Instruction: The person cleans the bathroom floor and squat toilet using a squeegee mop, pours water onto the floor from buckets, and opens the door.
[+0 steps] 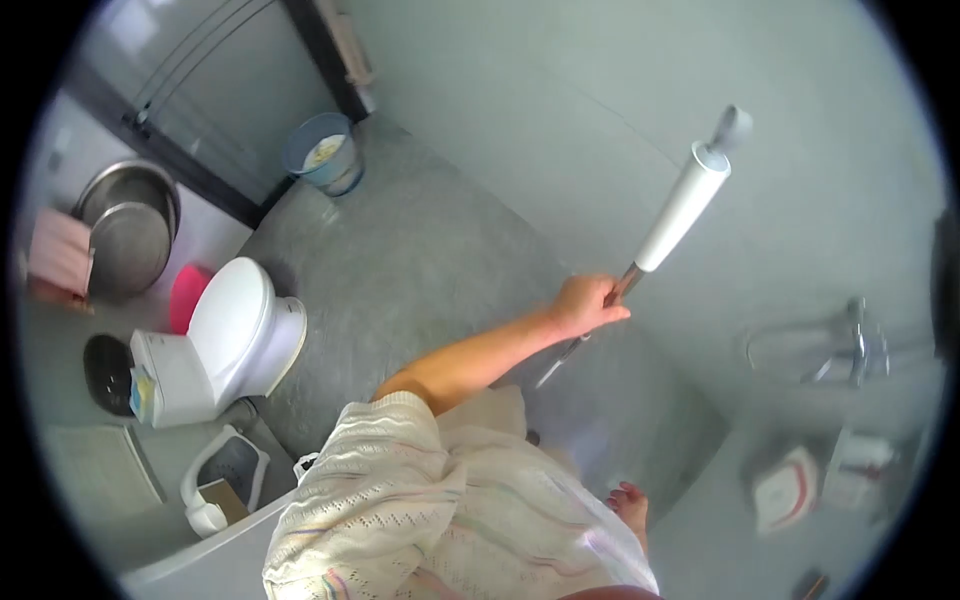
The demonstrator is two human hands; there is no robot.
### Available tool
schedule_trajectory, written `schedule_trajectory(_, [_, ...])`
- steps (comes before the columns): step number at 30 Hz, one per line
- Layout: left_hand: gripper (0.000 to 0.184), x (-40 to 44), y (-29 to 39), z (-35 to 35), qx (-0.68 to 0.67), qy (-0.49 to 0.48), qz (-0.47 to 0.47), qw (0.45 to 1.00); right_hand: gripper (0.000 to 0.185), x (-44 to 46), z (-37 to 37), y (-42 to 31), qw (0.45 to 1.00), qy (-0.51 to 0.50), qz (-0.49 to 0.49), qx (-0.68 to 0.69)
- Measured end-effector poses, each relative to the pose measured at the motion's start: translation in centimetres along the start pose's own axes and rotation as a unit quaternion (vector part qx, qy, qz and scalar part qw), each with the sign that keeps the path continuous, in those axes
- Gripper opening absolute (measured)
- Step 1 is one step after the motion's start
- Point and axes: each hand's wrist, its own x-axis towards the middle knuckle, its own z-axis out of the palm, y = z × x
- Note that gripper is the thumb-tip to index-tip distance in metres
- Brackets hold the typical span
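My left hand (588, 305) reaches forward over the floor, its fingers wrapped round a metal pole with a white grip (685, 208). A grey loop tops the grip, which points up and to the right. Below my hand the thin shaft runs down and left, and I cannot make out what is at its lower end. On the right side of my body, my right hand (630, 505) hangs low with its fingers apart, holding nothing that I can see.
A white toilet (232, 312) stands at the left, beside a pink object (188, 298) and metal basins (130, 245). A blue bin (325, 155) is by the dark-framed glass door. A tap (857, 345) is on the right wall. Grey floor (400, 240) lies between.
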Motion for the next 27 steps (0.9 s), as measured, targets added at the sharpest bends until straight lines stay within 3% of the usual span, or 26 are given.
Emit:
schedule_trajectory(2, [0.026, -4.0, -0.2, -7.8, 0.022, 0.064, 0.029, 0.997, 0.023, -1.5, 5.5, -7.3, 0.997, -0.007, -0.063, -0.034])
schedule_trajectory(3, [0.027, -4.3, -1.2, -8.2, 0.052, 0.083, 0.038, 0.995, 0.023, 0.0, 6.7, -10.1, 0.995, -0.017, -0.081, -0.049])
schedule_trajectory(7, [0.027, -2.3, -4.3, -14.1, 0.178, 0.142, 0.014, 0.974, 0.033, 3.5, 18.3, -28.2, 0.935, -0.121, -0.328, -0.054])
schedule_trajectory(8, [0.026, -2.3, -5.1, -16.8, 0.183, 0.162, 0.02, 0.97, 0.037, 2.1, 22.8, -32.8, 0.912, -0.133, -0.383, -0.064])
schedule_trajectory(10, [0.024, -1.7, -7.0, -19.9, 0.191, 0.202, 0.024, 0.96, 0.039, 0.7, 29.6, -40.3, 0.8, -0.07, -0.577, -0.151])
schedule_trajectory(13, [0.021, -0.7, -9.5, -24.3, 0.211, 0.193, -0.019, 0.958, 0.03, 0.3, 37.9, -48.0, 0.714, -0.052, -0.683, -0.141])
schedule_trajectory(16, [0.023, 1.2, -9.3, -28.8, 0.097, 0.261, -0.082, 0.957, 0.021, 2.9, 42.6, -52.2, 0.716, -0.092, -0.664, -0.194])
schedule_trajectory(17, [0.024, 1.6, -10.1, -30.2, 0.112, 0.259, -0.086, 0.955, 0.015, 2.9, 44.0, -53.6, 0.741, -0.123, -0.638, -0.171])
schedule_trajectory(22, [0.033, 0.9, -14.3, -39.0, 0.23, 0.225, -0.169, 0.932, 0.018, 6.1, 51.0, -63.0, 0.696, -0.164, -0.683, -0.151])
schedule_trajectory(24, [0.035, -3.8, -18.1, -41.3, 0.269, 0.294, -0.221, 0.89, 0.022, 7.4, 54.1, -67.4, 0.69, -0.158, -0.689, -0.157])
schedule_trajectory(25, [0.036, -6.7, -19.0, -42.9, 0.274, 0.278, -0.31, 0.867, 0.023, 8.3, 55.9, -69.7, 0.689, -0.156, -0.69, -0.159])
schedule_trajectory(26, [0.033, -10.8, -22.8, -43.3, 0.281, 0.296, -0.338, 0.848, 0.024, 9.1, 57.8, -72.0, 0.689, -0.154, -0.689, -0.162])
schedule_trajectory(27, [0.032, -14.4, -23.2, -43.5, 0.216, 0.311, -0.421, 0.824, 0.023, 9.6, 59.7, -74.1, 0.689, -0.156, -0.689, -0.165])
